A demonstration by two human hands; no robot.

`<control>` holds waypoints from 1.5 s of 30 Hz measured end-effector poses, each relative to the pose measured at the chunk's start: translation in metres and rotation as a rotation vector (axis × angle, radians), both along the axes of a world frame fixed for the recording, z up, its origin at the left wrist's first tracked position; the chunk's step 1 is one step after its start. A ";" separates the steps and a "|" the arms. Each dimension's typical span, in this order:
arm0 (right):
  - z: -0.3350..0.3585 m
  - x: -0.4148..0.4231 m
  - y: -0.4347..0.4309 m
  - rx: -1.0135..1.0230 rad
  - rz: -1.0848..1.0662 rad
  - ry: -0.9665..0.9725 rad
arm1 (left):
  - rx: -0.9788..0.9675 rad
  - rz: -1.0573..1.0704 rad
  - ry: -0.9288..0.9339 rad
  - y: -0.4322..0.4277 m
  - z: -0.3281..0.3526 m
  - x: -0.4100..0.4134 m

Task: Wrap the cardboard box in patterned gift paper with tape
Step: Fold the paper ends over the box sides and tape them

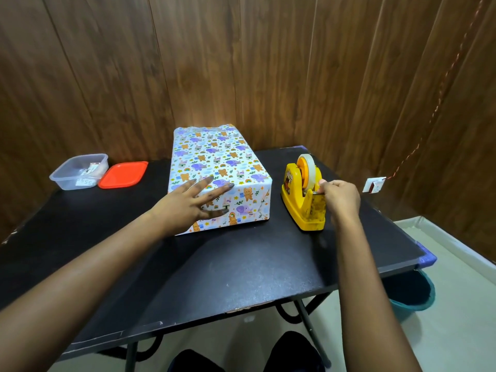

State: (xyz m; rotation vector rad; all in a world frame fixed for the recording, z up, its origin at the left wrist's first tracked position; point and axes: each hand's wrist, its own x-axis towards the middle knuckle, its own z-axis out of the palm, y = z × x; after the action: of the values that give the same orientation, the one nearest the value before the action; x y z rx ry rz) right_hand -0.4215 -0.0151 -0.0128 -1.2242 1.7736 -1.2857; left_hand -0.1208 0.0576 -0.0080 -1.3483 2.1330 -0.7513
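Obs.: the cardboard box (214,162) sits left of centre on the black tabletop (214,269), long axis running away from the person, and no bare cardboard shows anywhere. The gift paper (249,200), white with small bears, elephants and rainbows, covers the top, the right side and the near end face, where diagonal fold creases show. At the far end the paper edge looks wrinkled and rises a little above the top; whether that end is closed cannot be told from here. Judgement: wrapping is mostly done, with the near end folded in but probably not yet fixed. What is left appears to be taping that flap and possibly the far end. Left hand (188,202): flat, fingers straight and spread, lying over the box's near top edge with the thumb down on the near face. It presses the paper and grips nothing. Right hand (341,196): at the cutter end of the yellow tape dispenser (298,208), which stands just beside the box on its right without touching it. The fingers are curled and the thumb meets the forefinger in a pinch. The tape (309,167) is a clear roll on an orange hub. The strip itself is too clear to make out, but the pinch reads as a hold on its free end. Also noted: a clear plastic tub (77,170) and an orange lid (123,174) at far left, well apart from the box.
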 end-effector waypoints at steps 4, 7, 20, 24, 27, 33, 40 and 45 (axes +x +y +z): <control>-0.001 0.004 0.005 -0.027 -0.043 -0.006 | 0.004 -0.006 0.000 0.000 0.000 0.000; -0.001 0.007 0.008 -0.064 -0.075 0.042 | 0.002 -0.009 0.009 0.000 0.000 0.001; -0.028 0.008 0.024 -0.039 0.054 -0.502 | 0.004 -0.012 0.006 0.001 0.000 0.001; -0.039 0.013 0.023 -0.119 0.023 -0.528 | 0.005 -0.016 0.015 -0.001 -0.001 0.001; -0.045 0.017 0.022 -0.144 0.006 -0.571 | -0.013 -0.054 0.064 -0.002 -0.002 0.004; -0.048 0.023 0.024 -0.162 -0.058 -0.622 | -0.001 -0.049 0.011 -0.003 -0.003 0.004; -0.050 0.032 0.043 -0.147 0.274 -0.642 | -0.111 -0.190 0.127 -0.003 -0.006 0.012; -0.050 0.090 0.053 -0.022 0.795 -0.365 | -0.242 -0.278 0.194 -0.004 -0.016 0.017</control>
State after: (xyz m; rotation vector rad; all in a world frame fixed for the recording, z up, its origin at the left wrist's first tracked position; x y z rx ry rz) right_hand -0.3313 0.0378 -0.0630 -1.3910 0.8633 -0.9591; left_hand -0.1042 0.0532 -0.0244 -1.3020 2.4831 -1.0560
